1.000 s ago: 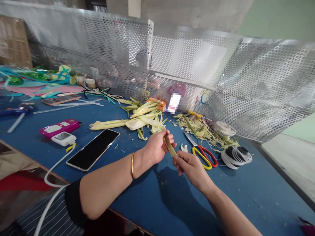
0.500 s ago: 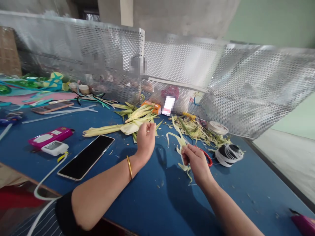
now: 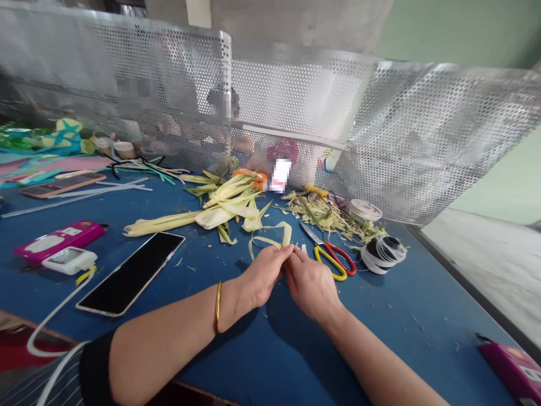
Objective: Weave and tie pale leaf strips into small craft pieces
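Thin pale corn husk strips (image 3: 287,232) stick out beyond my fingertips above the blue table. My left hand (image 3: 266,273), with a gold bangle on its wrist, is closed with its thumb and fingers pinched on the husk. Pressed against it, my right hand (image 3: 310,282) also pinches the husk; its fingertips are partly hidden. Just right of my hands lie scissors (image 3: 333,259) with one red and one yellow handle loop. A bundle of whole corn husks (image 3: 220,211) rests beyond my left hand.
Husk scraps (image 3: 323,214) pile up by the perforated metal screen (image 3: 296,101). A spool of white cord (image 3: 382,255) stands at right. A black-screened phone (image 3: 133,273) and a purple device (image 3: 61,242) with a white cable lie at left. Another purple device (image 3: 513,366) sits at lower right.
My hands have come together from apart; my right hand moved left with the husk and my left hand joined it. The scissors, earlier mostly covered by my right hand, now show.
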Action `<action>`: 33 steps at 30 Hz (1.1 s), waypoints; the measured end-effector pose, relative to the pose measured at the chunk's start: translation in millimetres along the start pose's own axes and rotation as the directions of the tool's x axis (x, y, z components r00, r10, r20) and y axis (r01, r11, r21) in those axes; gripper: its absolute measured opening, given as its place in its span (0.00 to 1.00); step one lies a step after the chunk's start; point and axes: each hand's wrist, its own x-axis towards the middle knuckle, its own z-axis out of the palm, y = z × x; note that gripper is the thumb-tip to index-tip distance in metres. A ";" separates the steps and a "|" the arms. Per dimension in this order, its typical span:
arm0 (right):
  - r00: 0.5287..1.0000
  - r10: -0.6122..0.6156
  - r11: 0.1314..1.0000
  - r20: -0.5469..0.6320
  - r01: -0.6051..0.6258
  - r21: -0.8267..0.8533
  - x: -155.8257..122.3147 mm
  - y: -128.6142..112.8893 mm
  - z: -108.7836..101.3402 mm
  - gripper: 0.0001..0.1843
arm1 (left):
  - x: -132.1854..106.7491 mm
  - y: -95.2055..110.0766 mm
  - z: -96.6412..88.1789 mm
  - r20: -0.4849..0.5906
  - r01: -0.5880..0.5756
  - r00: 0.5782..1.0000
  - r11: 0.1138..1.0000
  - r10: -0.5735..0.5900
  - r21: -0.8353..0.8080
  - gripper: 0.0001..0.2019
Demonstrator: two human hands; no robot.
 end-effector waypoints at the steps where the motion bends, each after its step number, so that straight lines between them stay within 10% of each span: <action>1: 1.000 -0.015 0.999 0.002 0.015 -0.029 -0.1 -0.8 0.3 0.12 | -0.6 0.2 0.9 0.002 0.009 1.000 1.000 -0.009 -0.011 0.11; 7: 0.997 -0.062 0.997 0.036 0.060 0.050 3.4 4.5 -10.3 0.14 | -3.4 12.0 8.5 -0.156 0.018 0.987 0.992 -0.037 -0.121 0.13; 11: 0.979 0.202 0.921 0.041 -0.204 0.332 10.3 40.6 -27.4 0.15 | 2.8 27.4 2.4 -0.270 -0.042 0.963 0.979 -0.015 -0.201 0.12; 16: 0.844 0.497 0.836 0.200 -0.528 0.149 17.7 82.3 -35.4 0.10 | 10.8 33.2 -10.3 -0.217 0.097 0.968 0.985 -0.128 -0.145 0.11; 21: 0.826 0.440 0.882 0.353 -0.471 0.005 15.7 76.2 -27.6 0.10 | 10.1 29.7 -11.7 -0.171 0.174 0.965 0.973 -0.199 -0.152 0.11; 33: 0.973 0.113 0.984 0.204 -0.081 -0.158 15.6 57.2 14.7 0.23 | 6.1 22.9 -4.2 -0.173 0.210 0.959 0.973 -0.224 -0.098 0.12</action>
